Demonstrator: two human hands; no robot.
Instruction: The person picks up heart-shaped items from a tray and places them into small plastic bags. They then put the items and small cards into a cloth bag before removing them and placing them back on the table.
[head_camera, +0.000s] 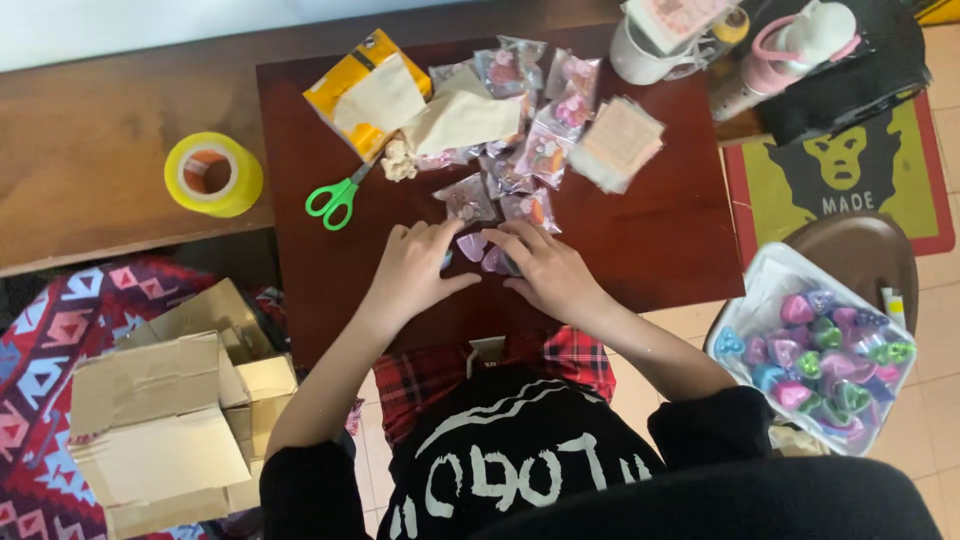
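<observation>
Both hands rest close together on the dark red desk (680, 240), near its front edge. The left hand (415, 270) lies palm down with its fingers (432, 235) curled loosely together, the tips touching a small pinkish heart-shaped piece (472, 245) that sits between the two hands. The right hand (550, 270) reaches in from the other side, its fingers (515, 240) bent and closed on a second small piece (497, 262), pinkish with a dark part, that is mostly hidden under them; whether they grip it tightly cannot be told.

Just beyond the fingertips lies a spread of small clear packets (520, 150) with pink contents, the nearest almost touching the fingers. Farther beyond, a yellow tissue pack (350, 85) with a tissue pulled out sits beside them, and a stack of small square papers (622, 142) lies beyond the right hand. Green-handled scissors (335, 198) lie past the left hand, and a yellow tape roll (212, 173) sits well apart on that side. Well off to the right hand's side, a clear bag of colourful heart-shaped pieces (820, 350) rests on a round brown stool (860, 250). Open cardboard boxes (170, 420) stand below the left arm.
</observation>
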